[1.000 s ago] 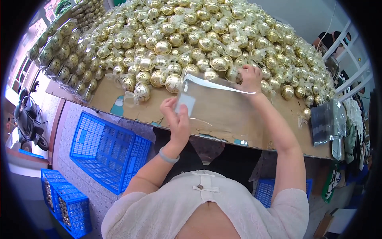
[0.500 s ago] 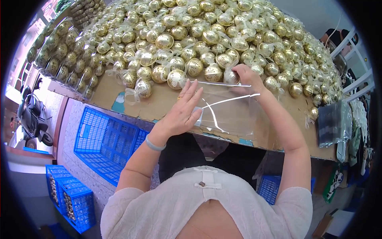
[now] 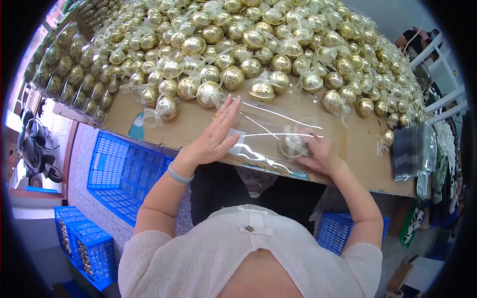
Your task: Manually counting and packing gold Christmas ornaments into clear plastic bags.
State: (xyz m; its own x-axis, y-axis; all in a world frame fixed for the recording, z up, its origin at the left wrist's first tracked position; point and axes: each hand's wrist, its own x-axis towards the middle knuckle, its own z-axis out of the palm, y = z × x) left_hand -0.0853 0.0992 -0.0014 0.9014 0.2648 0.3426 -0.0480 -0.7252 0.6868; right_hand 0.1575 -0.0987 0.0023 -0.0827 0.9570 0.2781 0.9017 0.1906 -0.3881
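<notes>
- With 12 o'clock at the far side of the table, the metallic ornament (image 3: 294, 144) lies at 9 to 10 o'clock of the right hand (image 3: 320, 151), right by its fingertips; the left hand (image 3: 211, 136) is well apart, at the ornament's 9 o'clock.
- The ornament shows over the 4 o'clock part of the clear plastic bag (image 3: 271, 124); whether it is inside, on top or just above the film I cannot tell.
- The bag lies on the cardboard (image 3: 370, 166) between the hands, its long axis seeming to run from about 10 to 4 o'clock.
- The right hand appears to be grasping the ornament, fingers and thumb curved around its 3 o'clock side.
- The left hand grips nothing: fingers straight and together, thumb apart, by the bag's 9 o'clock edge, next to a pale label (image 3: 236, 137).
- The ornament is rounded, pale and shiny, with a whitish loop at its 9 o'clock side; blur hides its long axis and any markings.
- The bag is see-through, streaked with white glints.
- At the bag's 12 o'clock, a pile of gold balls (image 3: 233, 78) with sheer ribbons spreads out.
</notes>
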